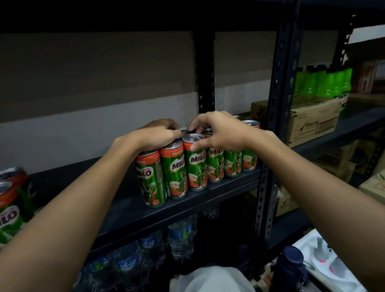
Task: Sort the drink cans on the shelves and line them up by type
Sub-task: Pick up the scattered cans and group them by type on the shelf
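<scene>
Both hands sit on the tops of a row of Milo cans (195, 167) on the dark shelf (132, 212). Left hand (155, 134) curls its fingers over the leftmost cans' lids; right hand (220, 132) pinches a can rim, thumb on the front can's orange band. Labels read "MILO" and "ORIGINAL". All cans stand upright, labels facing out, the row running back to the right.

Green Milo cans (196, 162) upright, rowed along dark shelf (135, 208)
</scene>
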